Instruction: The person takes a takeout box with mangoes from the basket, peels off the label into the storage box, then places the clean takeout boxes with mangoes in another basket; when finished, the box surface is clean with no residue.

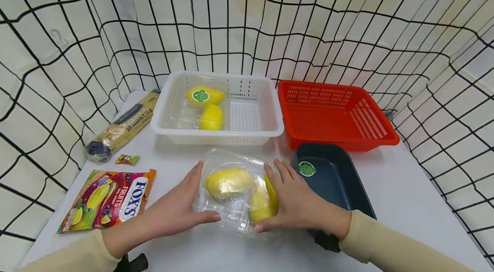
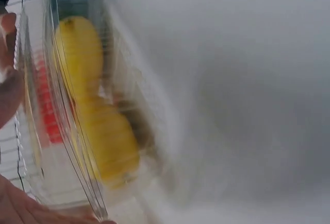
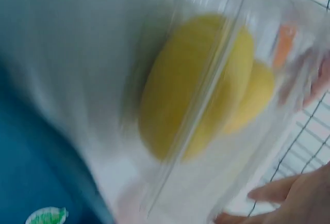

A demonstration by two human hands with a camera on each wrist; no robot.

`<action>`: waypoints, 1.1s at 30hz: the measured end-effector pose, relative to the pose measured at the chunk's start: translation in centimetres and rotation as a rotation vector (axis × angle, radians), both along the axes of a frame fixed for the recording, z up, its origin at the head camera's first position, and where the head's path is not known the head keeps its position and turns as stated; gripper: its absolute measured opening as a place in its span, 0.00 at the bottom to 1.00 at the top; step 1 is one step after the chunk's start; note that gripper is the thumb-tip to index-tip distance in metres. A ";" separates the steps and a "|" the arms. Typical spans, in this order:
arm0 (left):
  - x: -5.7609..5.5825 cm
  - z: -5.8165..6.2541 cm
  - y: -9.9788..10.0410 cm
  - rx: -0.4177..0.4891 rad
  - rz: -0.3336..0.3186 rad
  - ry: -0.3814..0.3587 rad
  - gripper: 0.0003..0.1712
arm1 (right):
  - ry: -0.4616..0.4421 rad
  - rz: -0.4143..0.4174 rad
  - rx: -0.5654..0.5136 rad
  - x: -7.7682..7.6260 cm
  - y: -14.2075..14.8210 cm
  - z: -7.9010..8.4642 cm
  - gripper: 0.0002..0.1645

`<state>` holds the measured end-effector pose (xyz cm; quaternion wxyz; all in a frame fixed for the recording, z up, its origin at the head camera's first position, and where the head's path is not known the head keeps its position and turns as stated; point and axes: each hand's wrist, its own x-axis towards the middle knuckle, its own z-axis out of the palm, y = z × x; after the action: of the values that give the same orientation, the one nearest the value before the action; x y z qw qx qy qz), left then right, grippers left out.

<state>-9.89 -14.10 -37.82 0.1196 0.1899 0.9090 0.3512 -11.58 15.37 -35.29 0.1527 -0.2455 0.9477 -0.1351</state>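
Note:
A clear plastic clamshell box [image 1: 234,225] is on the white table, with two yellow fruits [image 1: 228,182], perhaps mangoes, inside. My left hand [image 1: 179,203] holds the box at its left side, thumb over the front left part. On the right side, my right hand [image 1: 297,203] grips it with spread fingers on top and the thumb near the front edge. Through the blurred left wrist view the same fruits [image 2: 85,54] show behind the clear wall. In the right wrist view, a plastic edge crosses a yellow fruit [image 3: 180,80]; the box's underside is hidden.
Behind stand a white basket [image 1: 216,138], holding a similar box of yellow fruits [image 1: 211,117], and a red basket [image 1: 320,117]. A dark teal tray [image 1: 337,177] is close by the right hand. At left lie spaghetti [image 1: 127,124], a small wrapped sweet [image 1: 127,159] and a Fox's bag [image 1: 108,199].

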 end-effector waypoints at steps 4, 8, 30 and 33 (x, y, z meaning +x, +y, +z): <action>-1.4 0.1 -1.0 0.002 -0.057 -0.025 0.73 | -0.057 0.103 -0.075 -1.2 1.0 0.6 0.78; -3.1 0.5 -1.8 -0.017 -0.123 -0.068 0.70 | -0.181 0.220 -0.139 -3.1 2.0 0.9 0.79; -3.3 1.7 -1.2 -0.004 -0.090 0.025 0.62 | -0.355 0.012 -0.302 -1.2 0.5 -1.0 0.87; -1.9 1.5 -0.4 -0.018 -0.046 -0.024 0.75 | -0.344 -0.026 -0.332 -0.5 0.1 -1.1 0.87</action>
<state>-11.80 -14.47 -36.34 0.1402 0.2052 0.9061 0.3423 -12.04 15.46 -36.39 0.2679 -0.2283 0.8755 -0.3310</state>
